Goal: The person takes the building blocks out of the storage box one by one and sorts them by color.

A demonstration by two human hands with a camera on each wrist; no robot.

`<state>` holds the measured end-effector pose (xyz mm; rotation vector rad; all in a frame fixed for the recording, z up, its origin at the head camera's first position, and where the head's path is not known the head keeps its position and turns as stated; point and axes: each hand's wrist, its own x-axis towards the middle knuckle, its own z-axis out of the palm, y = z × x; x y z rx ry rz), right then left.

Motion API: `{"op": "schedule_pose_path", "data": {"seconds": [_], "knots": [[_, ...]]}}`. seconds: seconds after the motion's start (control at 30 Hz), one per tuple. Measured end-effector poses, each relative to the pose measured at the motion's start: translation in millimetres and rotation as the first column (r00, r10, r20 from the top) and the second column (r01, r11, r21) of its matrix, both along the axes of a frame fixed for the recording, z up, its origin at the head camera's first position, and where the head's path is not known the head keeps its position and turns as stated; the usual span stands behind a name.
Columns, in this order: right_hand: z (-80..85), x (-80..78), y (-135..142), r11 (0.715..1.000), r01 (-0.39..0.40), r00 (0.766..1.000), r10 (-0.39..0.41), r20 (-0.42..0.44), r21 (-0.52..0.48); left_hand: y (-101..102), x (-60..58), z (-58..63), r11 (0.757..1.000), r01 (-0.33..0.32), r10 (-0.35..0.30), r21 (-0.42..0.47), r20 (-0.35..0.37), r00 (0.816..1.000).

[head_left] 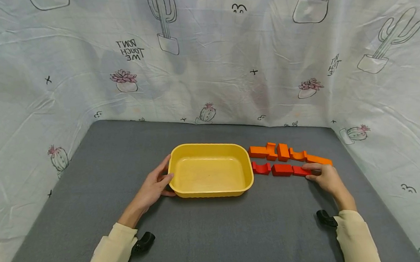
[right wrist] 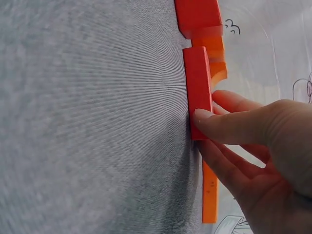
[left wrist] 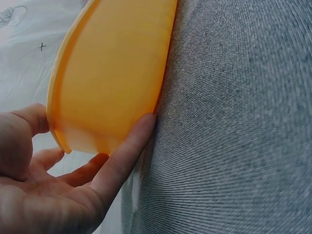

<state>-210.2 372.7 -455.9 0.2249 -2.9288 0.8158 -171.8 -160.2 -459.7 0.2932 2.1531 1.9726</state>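
A yellow rectangular plastic basin (head_left: 210,174) with rounded corners stands in the middle of the grey table, nothing inside it. My left hand (head_left: 154,185) grips its left end, thumb at the rim and fingers against the outer wall; the left wrist view shows one fingertip low on the wall beside the cloth. On the right, my right hand (head_left: 326,178) pinches a slim red block (right wrist: 197,83) between thumb and fingers. That block lies at the right end of a red row, beside a thicker red block (head_left: 282,170) and a red piece with a curved notch (head_left: 261,168).
Behind the red row runs a line of orange blocks: a long one (head_left: 258,151), a stepped one (head_left: 271,151), a short one (head_left: 282,152), a notched one (head_left: 297,155) and a thin bar (head_left: 318,159). A white cactus-print curtain (head_left: 211,64) surrounds the grey tabletop (head_left: 219,238).
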Motion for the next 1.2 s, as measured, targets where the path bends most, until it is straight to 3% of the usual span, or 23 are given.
{"op": "schedule_pose_path", "data": {"seconds": [0.6,0.8,1.0,1.2], "knots": [[-9.5,-6.3,-2.8,0.999,-0.021,0.991,0.026,-0.130,0.034,-0.7,-5.0,2.9,0.999,-0.007,0.007,-0.043,-0.002,1.000],[-4.9,-5.8,-1.6,0.999,-0.027,0.981,0.035,-0.190,0.040,1.2,-6.9,16.1,0.999,0.009,-0.009,-0.038,-0.004,1.000],[-2.6,-1.2,-4.1,0.998,-0.019,0.986,0.029,-0.161,0.065,3.1,3.2,33.0,0.999,0.031,-0.031,-0.044,0.005,1.000],[-9.3,2.7,-4.7,0.996,-0.033,0.988,0.044,-0.151,0.080,3.0,12.8,31.6,0.998,0.032,-0.032,-0.046,0.013,0.999]]}}
